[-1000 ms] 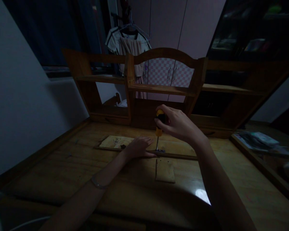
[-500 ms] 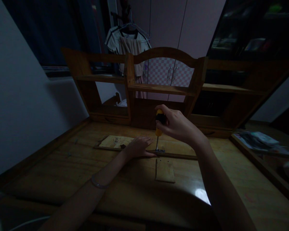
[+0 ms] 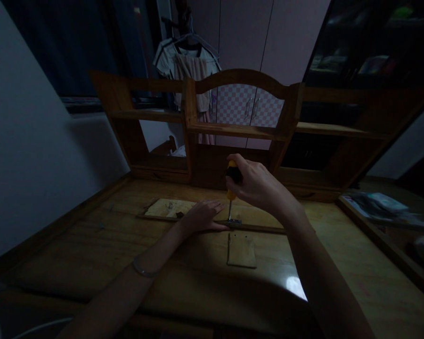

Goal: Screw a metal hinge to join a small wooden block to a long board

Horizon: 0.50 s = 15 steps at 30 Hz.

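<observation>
My right hand [image 3: 252,181] is wrapped round the yellow and black handle of a screwdriver [image 3: 230,209], held upright. Its tip meets a small metal hinge [image 3: 235,221] at the front edge of a long wooden board [image 3: 173,207]. My left hand [image 3: 205,216] lies on that board just left of the hinge, fingers stretched over the top and thumb along the front edge. A small square wooden piece [image 3: 241,252] with two dark holes near its far edge lies in front of the hinge. Screws, if any, are too small to make out.
The board lies on a wooden desk [image 3: 102,249]. A wooden shelf unit [image 3: 236,132] stands along its back. Papers and plastic-wrapped items [image 3: 385,205] lie at the right. Clothes [image 3: 187,63] hang behind, by a pink wardrobe [image 3: 243,42]. The room is dim.
My right hand has turned slightly on the screwdriver handle, which leans a touch further left. My left hand keeps its place on the board.
</observation>
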Tool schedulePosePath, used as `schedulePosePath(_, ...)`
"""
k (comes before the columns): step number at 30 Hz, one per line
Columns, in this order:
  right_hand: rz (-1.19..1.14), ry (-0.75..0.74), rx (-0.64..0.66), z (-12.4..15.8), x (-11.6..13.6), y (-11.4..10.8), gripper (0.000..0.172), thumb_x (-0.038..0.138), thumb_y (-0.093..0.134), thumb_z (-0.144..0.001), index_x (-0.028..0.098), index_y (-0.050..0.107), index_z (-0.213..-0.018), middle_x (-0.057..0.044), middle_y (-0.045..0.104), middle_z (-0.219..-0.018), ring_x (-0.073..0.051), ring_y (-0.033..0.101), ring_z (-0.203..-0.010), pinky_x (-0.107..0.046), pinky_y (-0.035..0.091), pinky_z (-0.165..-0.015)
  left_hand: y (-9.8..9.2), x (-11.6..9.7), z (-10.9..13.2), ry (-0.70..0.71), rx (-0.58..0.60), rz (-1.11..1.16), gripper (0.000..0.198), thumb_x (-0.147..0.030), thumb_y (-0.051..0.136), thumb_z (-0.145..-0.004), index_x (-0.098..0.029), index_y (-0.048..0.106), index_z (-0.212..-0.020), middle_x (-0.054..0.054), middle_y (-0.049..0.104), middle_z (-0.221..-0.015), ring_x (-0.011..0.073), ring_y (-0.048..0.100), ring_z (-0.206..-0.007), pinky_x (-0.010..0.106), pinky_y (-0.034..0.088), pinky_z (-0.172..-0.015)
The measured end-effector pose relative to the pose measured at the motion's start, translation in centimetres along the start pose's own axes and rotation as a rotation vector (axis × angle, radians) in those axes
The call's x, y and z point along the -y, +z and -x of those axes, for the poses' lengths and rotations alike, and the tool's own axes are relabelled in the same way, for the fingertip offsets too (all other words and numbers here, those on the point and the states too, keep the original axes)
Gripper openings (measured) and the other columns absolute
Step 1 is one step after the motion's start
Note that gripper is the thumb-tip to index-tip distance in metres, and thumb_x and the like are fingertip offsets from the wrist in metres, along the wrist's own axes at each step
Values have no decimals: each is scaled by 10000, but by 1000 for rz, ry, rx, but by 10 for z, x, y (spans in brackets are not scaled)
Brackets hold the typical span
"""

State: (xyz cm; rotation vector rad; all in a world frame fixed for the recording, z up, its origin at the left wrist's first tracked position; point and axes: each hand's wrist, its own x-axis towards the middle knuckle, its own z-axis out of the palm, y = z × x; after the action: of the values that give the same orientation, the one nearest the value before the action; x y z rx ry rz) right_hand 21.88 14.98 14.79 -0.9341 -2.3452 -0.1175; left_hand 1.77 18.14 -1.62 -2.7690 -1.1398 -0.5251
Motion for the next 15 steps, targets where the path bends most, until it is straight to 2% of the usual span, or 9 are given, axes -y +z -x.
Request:
schedulePosePath(4, -16, 17, -17, -1, -1, -1, 364, 194, 590, -909, 131, 475, -1248, -75, 605, -952, -230, 583, -841, -285, 390, -730, -1, 0, -1, -4, 17, -7, 744, -751, 535, -810, -131, 573, -1219, 124, 630, -1142, 271, 603, -1054, 345, 462, -920)
schedulePosePath(10, -18, 44, -3, -2, -8, -6, 348, 201, 614, -917, 118, 502, -1236, -57, 598, -896, -199, 557, -759, -266, 358, -669, 2, 2, -2, -21, 34, -12, 752, -745, 561, -797, -146, 567, -1252, 122, 636, -1127, 274, 606, -1055, 349, 459, -930)
schedulePosePath(15, -37, 10, -40, -1, -9, -9, 361, 208, 621, -925, 122, 503, -1255, -44, 600, -894, -183, 546, -746, -258, 354, -657, 4, 3, -1, -2, 12, 9, 742, -733, 566, -803, -148, 563, -1261, 118, 628, -1165, 273, 600, -1076, 349, 459, -930)
